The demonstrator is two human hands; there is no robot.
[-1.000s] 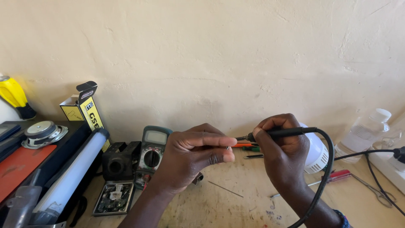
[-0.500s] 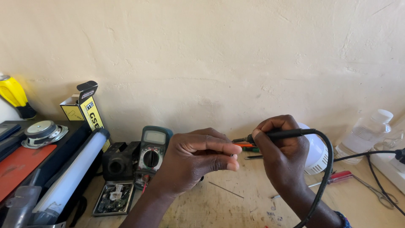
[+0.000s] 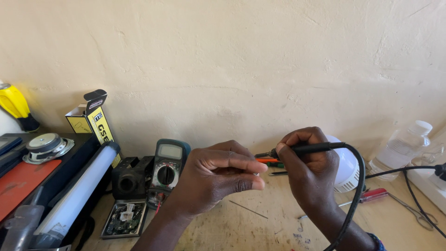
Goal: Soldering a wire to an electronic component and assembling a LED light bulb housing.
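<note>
Cluttered bench (image 3: 260, 232), so work looked midway: a tiny part was pinched in the left hand (image 3: 218, 179), soldering iron (image 3: 309, 148) gripped by the right hand (image 3: 309, 172), tip hidden.

bare bench ahead of hands (image 3: 260, 186), multimeter (image 3: 167, 169) left, bulb (image 3: 346, 169) right

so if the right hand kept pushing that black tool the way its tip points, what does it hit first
The right hand aims the black corded tool leftward. First in line are probably the left hand's fingertips, almost at its tip; depth between them is unclear.
</note>
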